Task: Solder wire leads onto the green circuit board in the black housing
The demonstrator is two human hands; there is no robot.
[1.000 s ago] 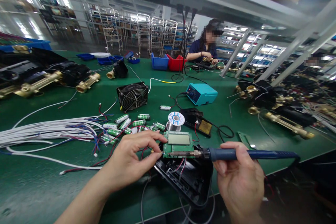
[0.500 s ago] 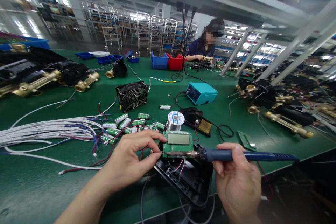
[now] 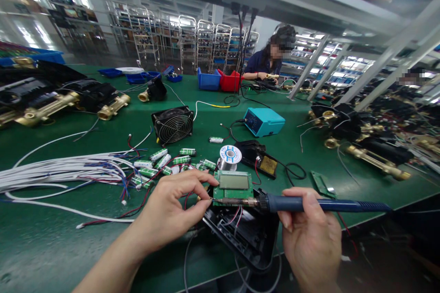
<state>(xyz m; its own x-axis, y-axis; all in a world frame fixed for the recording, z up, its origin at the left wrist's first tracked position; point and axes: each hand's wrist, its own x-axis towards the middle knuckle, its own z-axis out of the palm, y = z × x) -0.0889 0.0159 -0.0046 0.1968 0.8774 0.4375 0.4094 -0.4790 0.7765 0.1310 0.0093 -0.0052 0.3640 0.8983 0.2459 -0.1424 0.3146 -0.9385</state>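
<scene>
- The right hand [image 3: 311, 238] is closed round the blue handle of a soldering iron [image 3: 309, 203], fingers wrapped over the top, holding it nearly level with the metal tip pointing left.
- The iron's tip lies across the near edge of a green circuit board [image 3: 233, 187] with a grey display, and ends at the board's left near corner.
- The left hand [image 3: 168, 213] has thumb and forefinger pinched together right at that corner, beside the tip; something thin is held there, but I cannot tell just what it is.
- The board sits on an open black housing [image 3: 247, 238] at the near edge of the green table [image 3: 51, 238], red and white wires running from board into housing.
- Just behind the board stand a spool of solder [image 3: 229, 157] and a black iron stand [image 3: 257, 155]; farther back, a teal soldering station [image 3: 264, 122] and a small black fan [image 3: 173, 125].
- Left of the board lie scattered green cylindrical cells [image 3: 165, 162] and a bundle of white cables [image 3: 58, 174] running toward the left edge.
- At the far edge another person [image 3: 266, 64] is seated behind blue and red bins [image 3: 220, 81].
</scene>
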